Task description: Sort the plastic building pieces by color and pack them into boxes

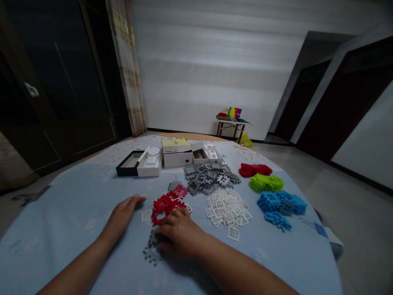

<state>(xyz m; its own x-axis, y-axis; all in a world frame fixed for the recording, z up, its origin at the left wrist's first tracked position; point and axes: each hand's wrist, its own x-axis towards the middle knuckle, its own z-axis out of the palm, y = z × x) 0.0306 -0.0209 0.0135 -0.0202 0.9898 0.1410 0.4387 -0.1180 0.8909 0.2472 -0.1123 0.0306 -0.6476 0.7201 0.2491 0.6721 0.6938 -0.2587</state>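
While the R hand (181, 234) bent low over the table (92, 200), its fingers were curled down w/ tips mostly hidden, so can't tell how wide they stood or whether they gripped anything. Red pcs (164, 201) lay just past those fingertips, some maybe touching; grey pcs (152, 255) sat by its thumb side, partly covered. L hand (123, 214) lay w/ fingers loosely extended, nothing visible in it, a white frame (146, 216) just past them on the R. Red & grey looked like light, stiff plastic, prob. a bit slick but not v. fragile; notched edges seemed the best hold, pinched btwn thumb & index, as flat pcs could be awkward to lift off cloth. White pile (229, 207), R of the R fingers, looked thinner, prob. easier to bend or snap. As for containers, all stood beyond both hands' fingers: black box (126, 171) w/ no contents I could make out, white box (149, 171) w/ a round white item (153, 152), yellow box (176, 144) stacked on another carton (177, 160), inside unseen; then small box (200, 162), dim inside, & tray (217, 160) w/ white bits, too small to ID.
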